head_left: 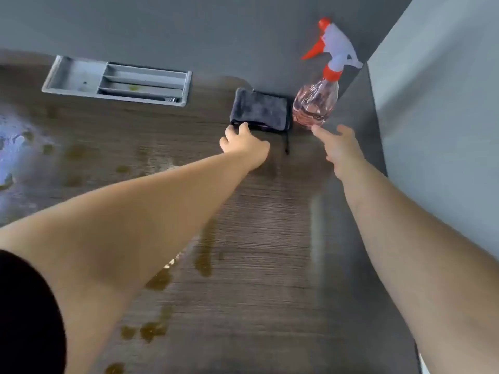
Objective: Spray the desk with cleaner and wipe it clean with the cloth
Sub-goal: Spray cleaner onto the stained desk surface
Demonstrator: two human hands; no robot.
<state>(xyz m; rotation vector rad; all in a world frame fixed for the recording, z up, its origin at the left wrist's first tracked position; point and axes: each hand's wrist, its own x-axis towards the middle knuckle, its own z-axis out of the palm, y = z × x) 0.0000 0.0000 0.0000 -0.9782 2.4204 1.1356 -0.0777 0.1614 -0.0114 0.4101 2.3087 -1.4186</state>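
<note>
place: office | wood-grain desk | inset organiser tray (grey) | partition panels

— Is the light strong here?
— No, it is soft and rather dim. Only at the far left does the dark wood-grain surface carry a pale bluish glare.
— And the shadows?
— Weak, with soft borders. A thin one lies along the folded dark grey cloth. The clear pink spray bottle shows small white reflections.
— Is it sharp?
— Not much. Everything is a little smeared, the grain lines most of all. The wide lens bends the back edge of the surface at the left.
</note>
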